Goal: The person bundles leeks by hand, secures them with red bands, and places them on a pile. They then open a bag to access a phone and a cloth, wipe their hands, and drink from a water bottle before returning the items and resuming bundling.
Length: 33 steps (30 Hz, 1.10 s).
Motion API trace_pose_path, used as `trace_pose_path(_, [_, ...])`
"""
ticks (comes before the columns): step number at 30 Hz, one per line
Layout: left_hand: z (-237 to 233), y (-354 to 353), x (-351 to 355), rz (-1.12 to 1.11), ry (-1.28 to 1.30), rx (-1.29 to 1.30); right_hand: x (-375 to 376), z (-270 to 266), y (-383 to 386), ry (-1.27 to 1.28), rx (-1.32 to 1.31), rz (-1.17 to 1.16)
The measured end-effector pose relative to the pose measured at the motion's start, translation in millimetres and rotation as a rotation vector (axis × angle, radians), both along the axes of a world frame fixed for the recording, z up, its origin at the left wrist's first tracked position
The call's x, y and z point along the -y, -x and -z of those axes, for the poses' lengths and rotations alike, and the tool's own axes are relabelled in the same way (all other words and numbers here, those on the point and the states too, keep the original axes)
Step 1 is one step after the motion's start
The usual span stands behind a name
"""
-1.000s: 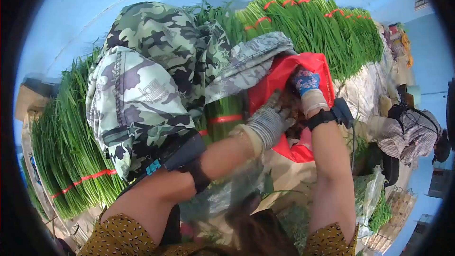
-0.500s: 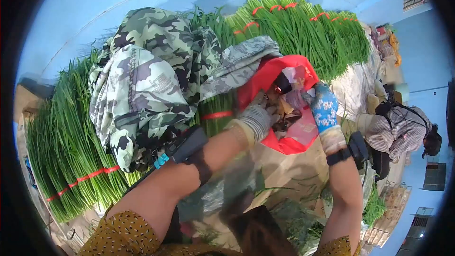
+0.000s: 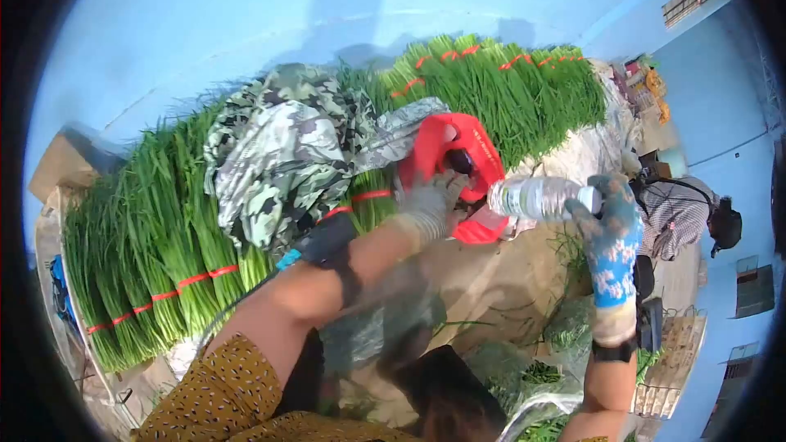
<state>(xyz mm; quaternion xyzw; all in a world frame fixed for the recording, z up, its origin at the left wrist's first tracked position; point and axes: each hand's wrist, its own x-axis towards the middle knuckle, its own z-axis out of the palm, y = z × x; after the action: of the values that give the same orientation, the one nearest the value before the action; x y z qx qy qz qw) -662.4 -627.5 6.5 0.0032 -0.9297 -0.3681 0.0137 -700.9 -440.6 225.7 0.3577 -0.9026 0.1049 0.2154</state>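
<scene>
My right hand (image 3: 612,213), in a blue patterned glove, is closed round the capped end of a clear plastic bottle (image 3: 536,198). The bottle lies nearly level, its base by the mouth of a red bag (image 3: 487,147). At the bag's left side my left hand (image 3: 434,206), in a grey-white glove, grips the bag's edge; its fingertips are partly hidden and blurred. A dark object (image 3: 460,161) shows inside the bag. Just left of the bag, a camouflage jacket (image 3: 282,143) lies heaped on bundled green stalks.
Long green leafy bundles (image 3: 184,254) tied with red bands line the wall on the left, with more bundles (image 3: 524,94) at the back. A person (image 3: 675,213) in a checked top bends at the right. Clear plastic sheeting (image 3: 483,360) lies in front of me.
My right hand has drawn the bottle out of the red bag and moved right. The left hand stays at the bag, whose opening has narrowed. The view has shifted.
</scene>
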Motion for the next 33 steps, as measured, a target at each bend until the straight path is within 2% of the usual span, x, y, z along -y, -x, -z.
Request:
trace_pose_path(2, [-22.8, -36.1, -12.3, 0.029, -0.429, -0.201, -2.3, -38.6, -49.5, 0.011, 0.065, 0.001])
trace_pose_path(3, [-52.8, -68.2, -19.5, 0.018, -0.255, -0.299, -2.4, -53.8, -76.2, 0.019, 0.097, -0.001])
trace_pose_path(5, [-109.4, -133.6, -33.3, 0.008, -0.087, -0.403, -3.2, -75.4, -130.7, 0.071, 0.14, -0.042])
trace_pose_path(7, [-141.0, -185.8, -47.1, 0.004, -0.113, -0.428, -8.0, -92.4, -180.8, 0.088, 0.23, -0.085])
trace_pose_path(9, [-158.1, -239.9, -67.0, -0.002, -0.844, -0.277, -18.1, -96.8, -226.6, 0.111, 0.316, -0.111])
trace_pose_path(11, [-154.7, -283.0, -81.5, 0.023, -0.989, -0.308, -37.4, -84.4, -256.0, 0.064, 0.263, -0.23])
trace_pose_path(12, [-143.6, -302.2, -83.5, 0.045, -0.774, -0.418, -39.2, -81.8, -273.8, 0.007, 0.204, -0.193])
trace_pose_path(13, [-136.8, -318.8, -85.4, 0.053, -0.668, -0.449, -45.8, -81.4, -286.1, -0.143, 0.157, -0.16])
trace_pose_path(14, [-133.6, -335.6, -86.3, 0.058, -0.563, -0.482, -53.2, -72.9, -294.8, -0.113, 0.153, -0.172])
trace_pose_path(19, [-137.0, -387.7, -88.7, 0.073, -0.555, -0.295, -74.3, -50.5, -332.3, 0.063, 0.274, -0.216])
trace_pose_path(21, [-91.2, -388.9, -99.0, 0.188, -0.794, -0.209, -75.4, -50.4, -344.3, 0.086, 0.304, -0.253])
trace_pose_path(23, [-90.7, -394.8, -97.0, 0.271, -0.821, -0.096, -70.4, -57.3, -354.0, 0.143, 0.313, -0.294])
trace_pose_path(25, [-132.0, -406.0, -85.9, 0.32, -0.636, 0.03, -74.0, -61.8, -358.8, 0.152, 0.393, -0.342])
trace_pose_path(26, [-131.6, -407.2, -84.4, 0.34, -0.651, 0.047, -72.1, -61.2, -362.6, 0.104, 0.285, -0.337])
trace_pose_path(29, [-124.7, -408.3, -81.6, 0.436, -0.672, 0.054, -70.4, -66.7, -369.8, 0.103, 0.289, -0.393])
trace_pose_path(30, [-119.9, -408.8, -82.0, 0.491, -0.663, 0.024, -71.9, -65.9, -370.7, 0.187, 0.374, -0.454])
trace_pose_path(33, [-125.5, -409.2, -77.7, 0.664, -0.718, 0.088, -74.4, -71.3, -374.3, 0.033, 0.567, -0.5])
